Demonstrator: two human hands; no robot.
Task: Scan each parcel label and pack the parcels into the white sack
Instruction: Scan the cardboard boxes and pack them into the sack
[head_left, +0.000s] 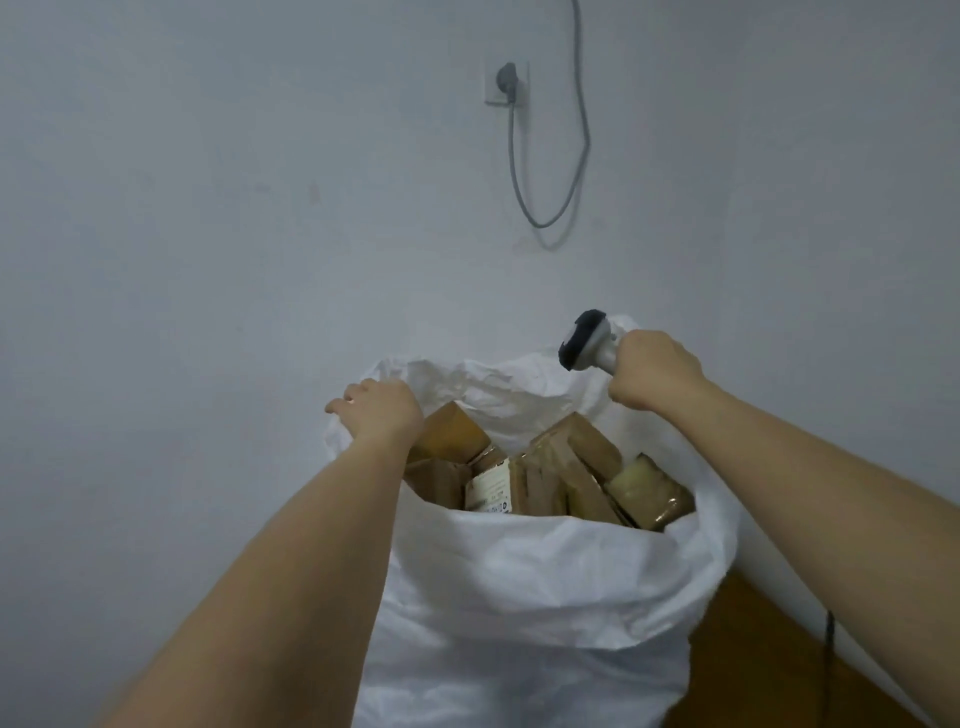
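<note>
The white sack (530, 597) stands against the wall, cardboard parcels (566, 467) piled near its brim. The left hand (382, 410) grips the rim; the right hand (652, 371) clutches a barcode scanner (584, 340) plus rim. Packing looks nearly finished; next likely means settling the load.

Two bare forearms, no sleeves; left hand (376, 413), right hand (655, 374) ungloved.
</note>
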